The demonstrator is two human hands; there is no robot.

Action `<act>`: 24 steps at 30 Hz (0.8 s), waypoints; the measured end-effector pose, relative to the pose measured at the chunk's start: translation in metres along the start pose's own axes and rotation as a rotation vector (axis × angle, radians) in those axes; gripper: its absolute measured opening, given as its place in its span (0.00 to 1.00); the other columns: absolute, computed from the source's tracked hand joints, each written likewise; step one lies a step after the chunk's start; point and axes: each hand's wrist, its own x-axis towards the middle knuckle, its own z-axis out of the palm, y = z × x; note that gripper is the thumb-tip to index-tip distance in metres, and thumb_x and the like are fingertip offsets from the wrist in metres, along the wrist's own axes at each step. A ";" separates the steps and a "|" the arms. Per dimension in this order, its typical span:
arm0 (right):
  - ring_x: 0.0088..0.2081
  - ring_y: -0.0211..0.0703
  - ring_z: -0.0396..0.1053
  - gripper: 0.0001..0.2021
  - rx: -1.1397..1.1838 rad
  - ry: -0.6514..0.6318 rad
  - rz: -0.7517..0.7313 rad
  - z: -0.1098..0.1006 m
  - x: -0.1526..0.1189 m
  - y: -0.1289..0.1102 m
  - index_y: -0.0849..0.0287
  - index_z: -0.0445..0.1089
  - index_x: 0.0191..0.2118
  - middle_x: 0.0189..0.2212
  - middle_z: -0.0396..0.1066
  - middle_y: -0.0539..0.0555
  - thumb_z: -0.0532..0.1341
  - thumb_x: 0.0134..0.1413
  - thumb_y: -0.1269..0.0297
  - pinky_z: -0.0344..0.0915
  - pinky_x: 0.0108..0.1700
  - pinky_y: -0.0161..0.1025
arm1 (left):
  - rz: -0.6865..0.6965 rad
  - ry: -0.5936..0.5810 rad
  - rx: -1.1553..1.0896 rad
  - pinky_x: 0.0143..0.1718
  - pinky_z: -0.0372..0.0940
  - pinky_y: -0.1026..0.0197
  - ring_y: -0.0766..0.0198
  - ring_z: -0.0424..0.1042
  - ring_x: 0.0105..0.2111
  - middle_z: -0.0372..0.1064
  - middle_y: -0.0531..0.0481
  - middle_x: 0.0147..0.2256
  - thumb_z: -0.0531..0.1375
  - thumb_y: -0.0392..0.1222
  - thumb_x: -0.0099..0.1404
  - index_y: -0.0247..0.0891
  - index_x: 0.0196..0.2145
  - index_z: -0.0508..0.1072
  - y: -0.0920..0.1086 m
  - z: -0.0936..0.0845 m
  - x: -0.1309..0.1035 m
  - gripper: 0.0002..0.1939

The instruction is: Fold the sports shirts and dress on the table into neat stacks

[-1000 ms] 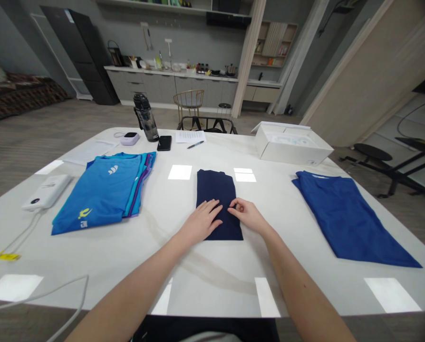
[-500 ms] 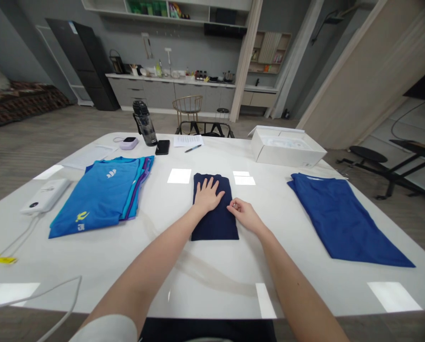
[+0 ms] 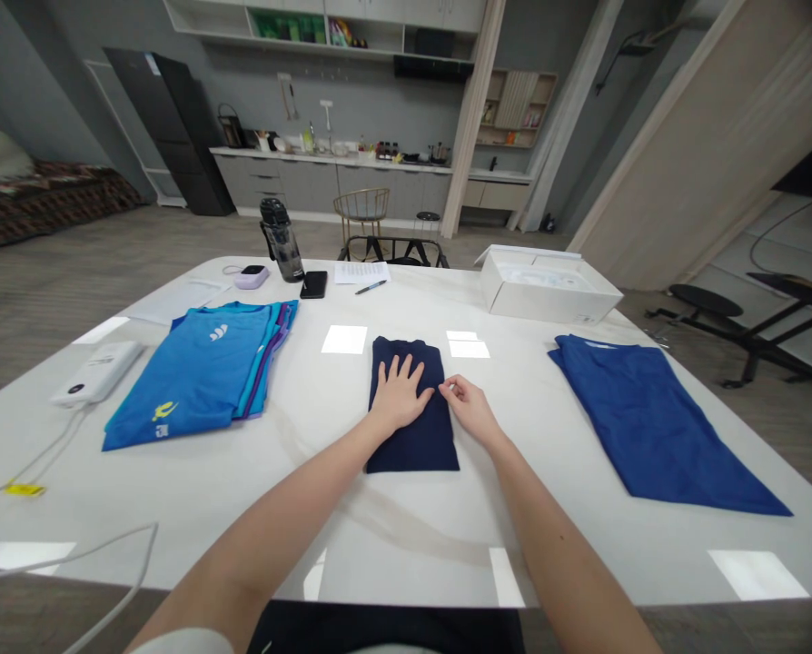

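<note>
A dark navy garment (image 3: 416, 447), folded into a small rectangle, lies in front of me on the white table. My left hand (image 3: 401, 392) rests on it, palm down and fingers spread. At its right edge is my right hand (image 3: 467, 404), thumb and fingertips pinched together at the cloth's border. To the left sits a stack of folded shirts (image 3: 198, 363), bright blue on top with teal and purple edges beneath. A larger folded blue garment (image 3: 651, 418) lies apart on the right.
A white open box (image 3: 552, 295) stands at the back right. Toward the back left are a water bottle (image 3: 283, 245), a phone (image 3: 314, 284), a purple device (image 3: 251, 277), a pen (image 3: 371, 287) and paper (image 3: 361, 272). A white power bank (image 3: 99, 372) with cables lies far left.
The view has tilted slightly, so everything sits a little lower in the picture. Both hands keep nearly the same pose at the navy garment; my left hand is slightly nearer me.
</note>
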 end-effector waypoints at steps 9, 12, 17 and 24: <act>0.31 0.43 0.69 0.18 -0.032 0.142 -0.119 0.006 0.003 -0.014 0.55 0.72 0.38 0.30 0.73 0.51 0.55 0.65 0.46 0.66 0.37 0.40 | 0.093 0.016 0.009 0.68 0.39 0.34 0.43 0.40 0.71 0.42 0.43 0.72 0.48 0.65 0.71 0.46 0.70 0.56 0.012 -0.014 -0.064 0.37; 0.49 0.48 0.72 0.18 -0.084 0.035 -0.255 0.018 0.007 -0.036 0.54 0.75 0.47 0.46 0.76 0.57 0.52 0.68 0.50 0.65 0.55 0.46 | 0.108 0.009 -0.001 0.68 0.40 0.34 0.43 0.40 0.71 0.41 0.41 0.72 0.47 0.66 0.71 0.45 0.70 0.55 0.015 -0.017 -0.080 0.37; 0.71 0.55 0.47 0.24 -0.357 -0.292 -0.144 0.056 0.021 -0.056 0.43 0.64 0.65 0.69 0.55 0.51 0.45 0.71 0.47 0.36 0.68 0.68 | 0.142 -0.045 -0.049 0.68 0.40 0.33 0.40 0.42 0.71 0.46 0.37 0.71 0.48 0.66 0.70 0.43 0.71 0.54 0.016 -0.024 -0.106 0.39; 0.73 0.62 0.29 0.31 -0.654 -0.347 -0.063 0.081 0.044 -0.060 0.38 0.51 0.71 0.74 0.35 0.45 0.41 0.68 0.37 0.29 0.67 0.73 | 0.188 -0.067 -0.146 0.69 0.43 0.37 0.44 0.42 0.71 0.46 0.39 0.71 0.49 0.64 0.71 0.47 0.70 0.56 0.012 -0.033 -0.138 0.35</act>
